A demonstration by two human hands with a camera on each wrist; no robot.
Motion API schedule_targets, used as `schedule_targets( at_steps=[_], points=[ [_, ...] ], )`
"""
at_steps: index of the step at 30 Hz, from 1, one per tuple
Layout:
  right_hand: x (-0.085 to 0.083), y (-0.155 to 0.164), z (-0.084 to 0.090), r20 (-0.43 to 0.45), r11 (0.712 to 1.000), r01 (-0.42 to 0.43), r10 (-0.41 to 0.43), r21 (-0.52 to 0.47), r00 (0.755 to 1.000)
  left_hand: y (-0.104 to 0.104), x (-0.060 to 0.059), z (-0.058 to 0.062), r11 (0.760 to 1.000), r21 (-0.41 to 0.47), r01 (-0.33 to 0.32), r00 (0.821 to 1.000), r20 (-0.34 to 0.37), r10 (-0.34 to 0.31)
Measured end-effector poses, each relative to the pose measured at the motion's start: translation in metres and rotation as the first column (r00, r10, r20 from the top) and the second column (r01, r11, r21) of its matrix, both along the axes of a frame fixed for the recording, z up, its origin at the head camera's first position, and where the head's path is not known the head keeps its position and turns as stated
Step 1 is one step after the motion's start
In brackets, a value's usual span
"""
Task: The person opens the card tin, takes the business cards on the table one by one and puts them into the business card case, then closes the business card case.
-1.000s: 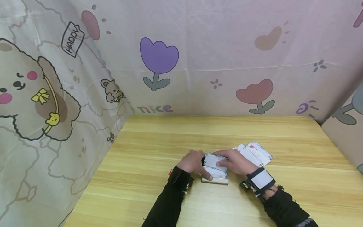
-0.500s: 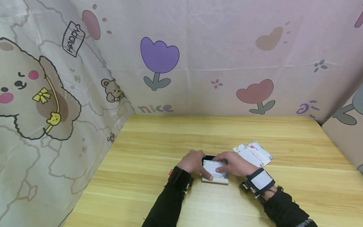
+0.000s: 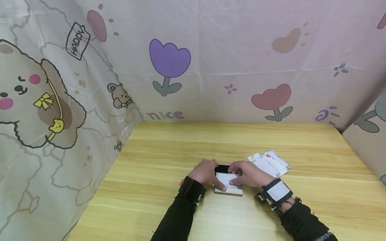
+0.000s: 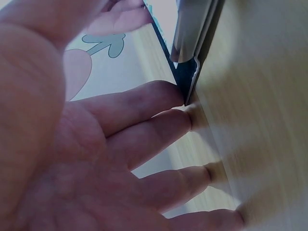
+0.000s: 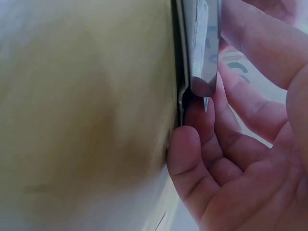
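Observation:
A small silver card case with a black inside lies on the wooden table, near the front middle. My left hand holds its left side, thumb along the near edge. My right hand pinches a white patterned card that lies on the case. In the left wrist view my fingers touch the edge of the case and the tabletop. From the right wrist, the case shows edge-on, with my fingers curled beside it.
A loose pile of white patterned cards lies just right of my right hand. Printed cloth walls close in the table at the back, left and right. Bare wood stretches behind and to the left of the hands.
The card has slid toward me over the case, uncovering the black inside at the far end. My right fingers drew in with it. The left hand has stayed put.

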State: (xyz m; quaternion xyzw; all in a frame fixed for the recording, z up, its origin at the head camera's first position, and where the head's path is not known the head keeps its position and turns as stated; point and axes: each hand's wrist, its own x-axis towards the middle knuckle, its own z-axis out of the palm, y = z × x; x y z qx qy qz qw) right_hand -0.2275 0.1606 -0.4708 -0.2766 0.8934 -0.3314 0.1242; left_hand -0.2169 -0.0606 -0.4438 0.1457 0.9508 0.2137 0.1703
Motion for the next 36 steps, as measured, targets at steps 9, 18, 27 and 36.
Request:
schedule_targets(
  at_steps=[9,18,27,36],
  points=[
    [0.0006,0.0004,0.0005,0.003,1.0,-0.017,0.017,-0.01,1.0,0.0008,-0.0007,-0.0004,1.0,-0.005,-0.008,1.0,0.0,0.008],
    [0.0016,0.0004,0.0002,-0.002,1.0,-0.018,0.018,-0.001,1.0,0.0001,0.0008,0.0005,1.0,-0.003,-0.006,1.0,-0.003,0.006],
    [0.0013,0.0018,0.0,-0.01,0.999,-0.039,0.039,-0.006,0.999,0.0008,-0.0007,0.0011,1.0,-0.017,0.005,1.0,-0.011,-0.005],
    [0.0023,0.0035,0.0003,0.004,0.999,-0.046,0.046,-0.017,0.999,0.0025,-0.0019,-0.0013,0.999,-0.034,-0.003,1.0,-0.009,0.003]
  ],
)
